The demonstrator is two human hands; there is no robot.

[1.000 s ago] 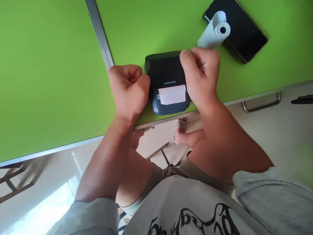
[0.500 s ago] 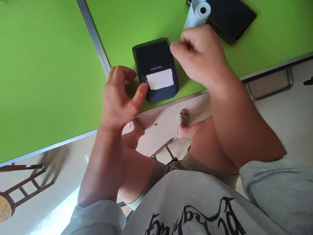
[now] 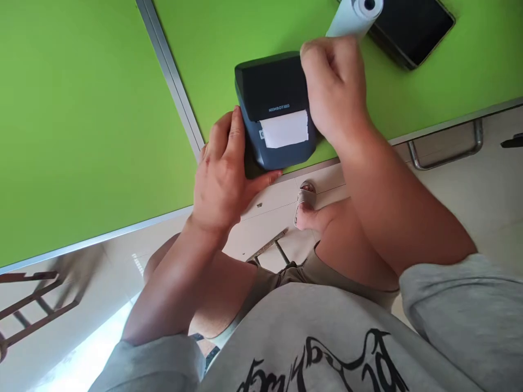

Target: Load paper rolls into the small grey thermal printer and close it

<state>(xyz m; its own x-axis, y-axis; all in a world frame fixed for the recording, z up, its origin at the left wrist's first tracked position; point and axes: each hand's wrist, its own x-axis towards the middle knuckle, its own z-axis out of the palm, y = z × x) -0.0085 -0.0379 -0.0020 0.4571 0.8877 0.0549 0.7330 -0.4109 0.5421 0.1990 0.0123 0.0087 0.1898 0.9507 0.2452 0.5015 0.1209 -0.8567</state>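
Observation:
A dark label printer (image 3: pixel 272 81) marked NIIMBOT sits on the green table (image 3: pixel 98 125), near its front edge. A white paper strip (image 3: pixel 286 129) lies over its front, coming from under the lid's edge. My left hand (image 3: pixel 223 163) holds the printer's left side, fingers along the side and thumb under the front corner. My right hand (image 3: pixel 337 81) is closed at the upper right edge of the lid; its fingertips are hidden. Just beyond this hand stands a white paper roll (image 3: pixel 347 19), partly cut off by the frame's top.
A black phone (image 3: pixel 411 32) lies at the back right, partly behind the roll. A metal strip (image 3: pixel 169 71) runs across the table left of the printer. Below the table edge are my legs, the tiled floor and a wooden stool (image 3: pixel 36 305) at the left.
My left hand has closed in on the printer's side and front corner. My right hand has come against the lid's right edge. The lid's front edge looks slightly raised.

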